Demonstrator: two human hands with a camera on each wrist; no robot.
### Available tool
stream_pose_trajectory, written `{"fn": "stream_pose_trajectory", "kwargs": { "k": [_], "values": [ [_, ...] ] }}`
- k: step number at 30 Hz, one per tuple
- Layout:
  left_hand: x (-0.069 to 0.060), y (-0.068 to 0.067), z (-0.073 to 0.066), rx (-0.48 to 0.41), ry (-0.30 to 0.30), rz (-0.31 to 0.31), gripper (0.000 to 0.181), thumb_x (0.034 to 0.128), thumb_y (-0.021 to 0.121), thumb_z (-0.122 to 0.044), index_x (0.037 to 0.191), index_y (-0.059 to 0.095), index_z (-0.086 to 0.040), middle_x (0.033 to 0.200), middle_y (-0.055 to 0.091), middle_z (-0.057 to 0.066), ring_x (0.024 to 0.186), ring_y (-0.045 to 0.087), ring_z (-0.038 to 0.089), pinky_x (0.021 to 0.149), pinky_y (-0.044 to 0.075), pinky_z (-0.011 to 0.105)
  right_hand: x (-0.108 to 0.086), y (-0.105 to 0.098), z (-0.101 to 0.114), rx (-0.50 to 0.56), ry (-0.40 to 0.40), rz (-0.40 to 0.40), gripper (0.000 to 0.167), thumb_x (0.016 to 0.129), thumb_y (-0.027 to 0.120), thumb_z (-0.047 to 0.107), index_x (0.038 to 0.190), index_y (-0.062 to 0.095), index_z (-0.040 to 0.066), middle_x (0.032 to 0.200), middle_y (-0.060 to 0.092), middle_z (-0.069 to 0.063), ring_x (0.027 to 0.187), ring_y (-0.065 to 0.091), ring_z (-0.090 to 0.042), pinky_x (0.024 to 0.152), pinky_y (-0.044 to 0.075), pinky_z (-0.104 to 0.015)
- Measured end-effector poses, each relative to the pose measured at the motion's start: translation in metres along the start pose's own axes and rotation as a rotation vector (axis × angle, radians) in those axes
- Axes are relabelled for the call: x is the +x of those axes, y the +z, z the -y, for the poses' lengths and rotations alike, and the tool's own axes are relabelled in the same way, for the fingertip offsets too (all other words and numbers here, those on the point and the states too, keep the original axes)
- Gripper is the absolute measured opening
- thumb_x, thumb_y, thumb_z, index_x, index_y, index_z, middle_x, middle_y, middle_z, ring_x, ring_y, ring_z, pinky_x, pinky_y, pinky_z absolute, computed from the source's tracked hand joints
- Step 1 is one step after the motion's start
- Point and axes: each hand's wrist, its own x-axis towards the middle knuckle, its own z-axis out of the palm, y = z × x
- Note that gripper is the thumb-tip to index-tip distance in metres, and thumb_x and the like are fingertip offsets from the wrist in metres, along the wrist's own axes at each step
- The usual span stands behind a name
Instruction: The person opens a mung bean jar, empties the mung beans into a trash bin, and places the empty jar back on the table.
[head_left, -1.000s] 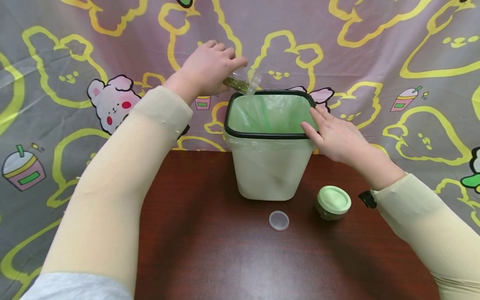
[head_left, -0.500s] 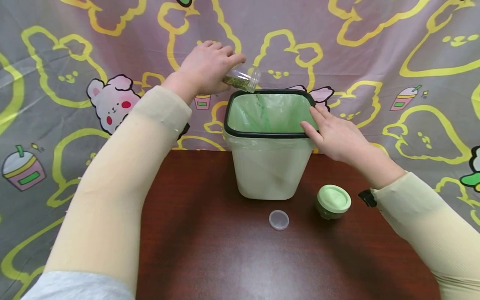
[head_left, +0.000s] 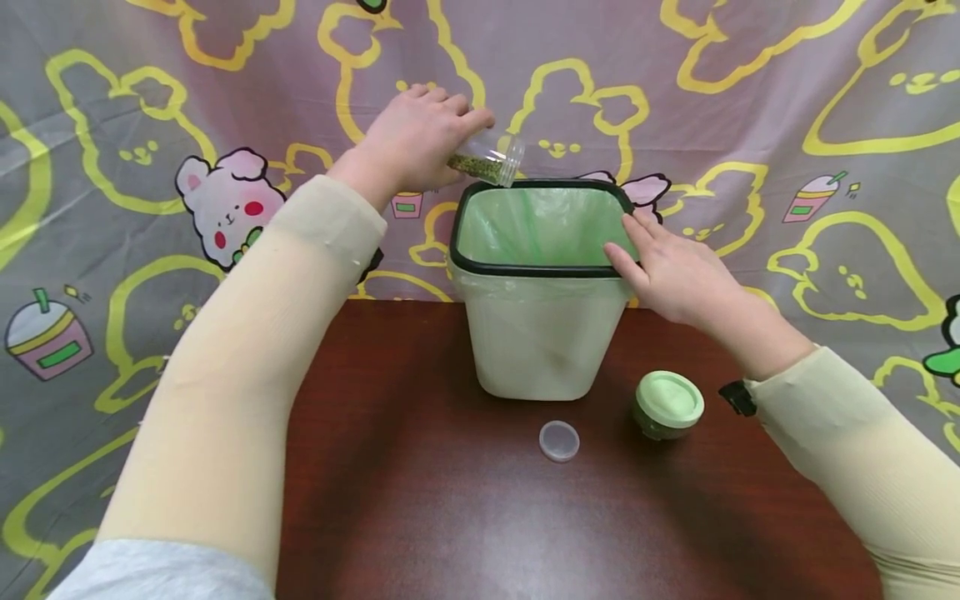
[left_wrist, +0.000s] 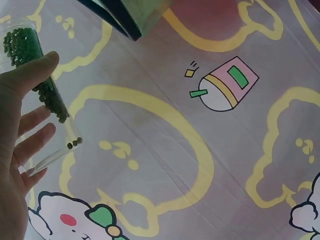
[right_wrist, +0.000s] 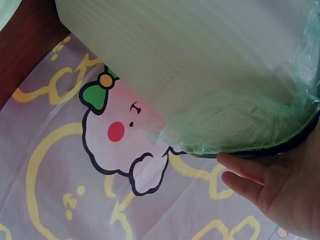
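My left hand (head_left: 416,137) grips a clear plastic bottle (head_left: 506,158), tipped on its side, its uncapped mouth by the back left rim of the trash can (head_left: 536,342). Small green beans (left_wrist: 22,45), which look like mung beans, lie along the bottle's lower side; in the left wrist view the thumb and fingers wrap round it. A thin green plastic bag (head_left: 555,221) lines the can and folds over its edge under the black rim ring (head_left: 540,271). My right hand (head_left: 678,271) rests against the can's right rim, fingers fairly straight; the right wrist view shows fingertips (right_wrist: 227,160) touching that rim.
On the dark red-brown table (head_left: 420,500), a clear round cap (head_left: 559,442) lies in front of the can. To its right stands a small container with a pale green lid (head_left: 667,400). A patterned cloth (head_left: 847,167) hangs close behind.
The bottle has levelled from a steeper mouth-down tilt. Half a second ago, beans were falling from it into the can; now none are seen falling. The right hand stays on the rim.
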Motion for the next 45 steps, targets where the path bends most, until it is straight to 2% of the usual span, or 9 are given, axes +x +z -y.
{"fn": "stream_pose_trajectory", "kwargs": {
  "k": [5, 7, 12, 21, 25, 28, 45],
  "values": [
    [0.0, -0.002, 0.0, 0.005, -0.01, -0.075, 0.062, 0.0885, 0.068, -0.023, 0.144, 0.042, -0.011, 0.128, 0.053, 0.018, 0.121, 0.047, 0.039, 0.107, 0.029, 0.051, -0.001, 0.0, 0.0, 0.002, 0.003, -0.004, 0.077, 0.102, 0.018, 0.054, 0.152, 0.02, -0.004, 0.156, 0.015, -0.026, 0.141, 0.02, -0.043, 0.103, 0.027, -0.063],
    [-0.001, -0.002, 0.0, 0.008, 0.002, -0.087, 0.062, 0.0883, 0.069, -0.024, 0.143, 0.043, -0.011, 0.126, 0.053, 0.018, 0.12, 0.047, 0.039, 0.106, 0.03, 0.051, -0.001, 0.0, 0.0, 0.001, 0.001, -0.004, 0.077, 0.102, 0.017, 0.054, 0.152, 0.02, -0.005, 0.157, 0.015, -0.026, 0.141, 0.02, -0.043, 0.103, 0.027, -0.063],
    [-0.001, 0.001, 0.0, 0.007, 0.032, -0.025, 0.063, 0.0873, 0.071, -0.025, 0.142, 0.043, -0.011, 0.125, 0.054, 0.02, 0.12, 0.047, 0.041, 0.107, 0.028, 0.053, 0.0, 0.0, 0.001, 0.004, 0.0, -0.001, 0.077, 0.102, 0.017, 0.054, 0.152, 0.019, -0.005, 0.157, 0.015, -0.026, 0.141, 0.019, -0.043, 0.103, 0.027, -0.062],
    [-0.001, 0.002, 0.002, 0.02, 0.006, 0.019, 0.066, 0.0875, 0.071, -0.026, 0.144, 0.041, -0.01, 0.127, 0.052, 0.02, 0.12, 0.046, 0.042, 0.108, 0.027, 0.054, -0.001, 0.0, 0.0, 0.01, 0.008, -0.001, 0.077, 0.102, 0.017, 0.055, 0.152, 0.019, -0.004, 0.157, 0.015, -0.025, 0.141, 0.02, -0.044, 0.102, 0.027, -0.063],
    [-0.002, 0.004, 0.002, 0.016, 0.01, 0.023, 0.067, 0.0871, 0.072, -0.028, 0.143, 0.041, -0.009, 0.127, 0.052, 0.02, 0.12, 0.046, 0.042, 0.106, 0.028, 0.055, -0.001, 0.0, 0.0, 0.009, 0.001, -0.004, 0.077, 0.102, 0.017, 0.055, 0.152, 0.019, -0.004, 0.157, 0.015, -0.026, 0.141, 0.02, -0.043, 0.103, 0.027, -0.063],
    [-0.002, 0.006, 0.002, -0.005, -0.002, 0.0, 0.066, 0.0861, 0.072, -0.026, 0.142, 0.043, -0.01, 0.127, 0.053, 0.02, 0.121, 0.046, 0.041, 0.107, 0.028, 0.054, -0.001, 0.0, 0.0, 0.01, 0.002, -0.001, 0.077, 0.102, 0.017, 0.055, 0.152, 0.019, -0.004, 0.157, 0.015, -0.026, 0.141, 0.019, -0.043, 0.103, 0.026, -0.062],
    [-0.004, 0.007, 0.005, -0.021, -0.004, 0.022, 0.066, 0.0858, 0.072, -0.025, 0.142, 0.042, -0.009, 0.125, 0.054, 0.021, 0.123, 0.044, 0.043, 0.109, 0.025, 0.055, 0.0, 0.0, 0.001, 0.005, 0.007, 0.001, 0.077, 0.102, 0.017, 0.055, 0.152, 0.02, -0.004, 0.157, 0.015, -0.025, 0.141, 0.02, -0.043, 0.102, 0.028, -0.063]
  ]
}}
